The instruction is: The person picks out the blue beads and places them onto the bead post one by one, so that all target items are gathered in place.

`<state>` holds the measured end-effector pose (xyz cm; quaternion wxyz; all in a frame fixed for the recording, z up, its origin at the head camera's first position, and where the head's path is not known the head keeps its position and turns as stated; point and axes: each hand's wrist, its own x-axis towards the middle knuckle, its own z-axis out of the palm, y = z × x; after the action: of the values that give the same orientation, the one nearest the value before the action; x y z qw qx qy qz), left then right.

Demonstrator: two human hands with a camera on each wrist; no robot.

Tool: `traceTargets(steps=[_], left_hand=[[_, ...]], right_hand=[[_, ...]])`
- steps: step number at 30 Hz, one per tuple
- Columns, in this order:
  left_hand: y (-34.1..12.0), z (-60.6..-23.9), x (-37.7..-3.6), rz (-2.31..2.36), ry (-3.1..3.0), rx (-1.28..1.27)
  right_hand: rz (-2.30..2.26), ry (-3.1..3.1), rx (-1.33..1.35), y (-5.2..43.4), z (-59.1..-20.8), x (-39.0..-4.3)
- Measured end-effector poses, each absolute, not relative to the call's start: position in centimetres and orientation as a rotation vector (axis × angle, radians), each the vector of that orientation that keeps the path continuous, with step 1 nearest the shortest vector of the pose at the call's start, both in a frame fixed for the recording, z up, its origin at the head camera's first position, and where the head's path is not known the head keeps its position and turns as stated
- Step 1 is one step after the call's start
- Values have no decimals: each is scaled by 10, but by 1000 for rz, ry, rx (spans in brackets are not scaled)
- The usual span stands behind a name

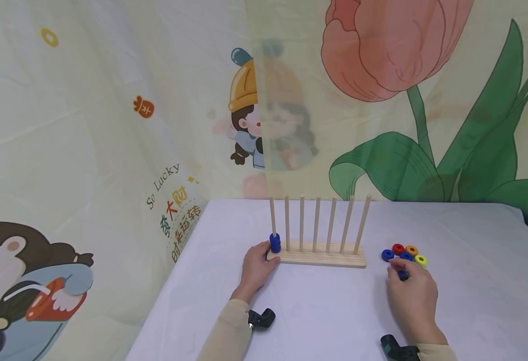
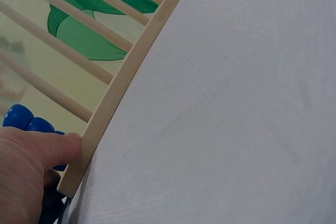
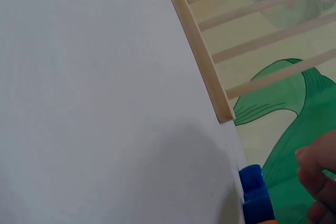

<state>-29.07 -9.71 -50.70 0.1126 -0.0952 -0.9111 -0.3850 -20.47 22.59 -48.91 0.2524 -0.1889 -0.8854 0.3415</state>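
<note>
A wooden peg rack (image 1: pixel 322 258) with a row of upright pegs stands on the table. Blue beads (image 1: pixel 275 243) are stacked low on its leftmost peg. My left hand (image 1: pixel 255 271) grips the left end of the base, its thumb (image 2: pixel 65 148) lying against the front edge. To the right, my right hand (image 1: pixel 413 293) is over a cluster of loose ring beads, fingers bent and thumb and fingertips a little apart. A dark blue bead (image 1: pixel 402 275) shows between them in the head view. In the right wrist view, blue beads (image 3: pixel 257 208) rest on the cloth beside the fingers, which show nothing held.
The loose cluster includes a red bead (image 1: pixel 398 248), an orange bead (image 1: pixel 411 250), a yellow bead (image 1: pixel 420 260) and further blue beads (image 1: pixel 387 255). A white cloth (image 1: pixel 327 311) covers the table. Printed curtains (image 1: pixel 178 125) hang behind and at the left.
</note>
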Motion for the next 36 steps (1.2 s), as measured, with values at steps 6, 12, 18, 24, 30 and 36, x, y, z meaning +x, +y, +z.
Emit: traceTargets(steps=[6, 12, 18, 24, 30, 36], left_hand=[[-96, -507, -292, -1123, -2674, -295], [-96, -508, -293, -1103, -2663, -293], [-96, -509, -294, -1094, -2644, -307], [-95, -508, -295, -1118, -2637, -304], [-97, -510, -294, -1119, -2633, -307], [-97, -511, -293, -1121, -2662, -281]], right_hand=[[926, -2473, -644, 241, -486, -204], [887, -2512, -646, 246, -487, -204], [857, -2509, -660, 246, -492, -206], [851, -2520, -668, 246, -495, -208], [803, -2551, -641, 242, -493, -205], [767, -2555, -551, 236, -494, -205]])
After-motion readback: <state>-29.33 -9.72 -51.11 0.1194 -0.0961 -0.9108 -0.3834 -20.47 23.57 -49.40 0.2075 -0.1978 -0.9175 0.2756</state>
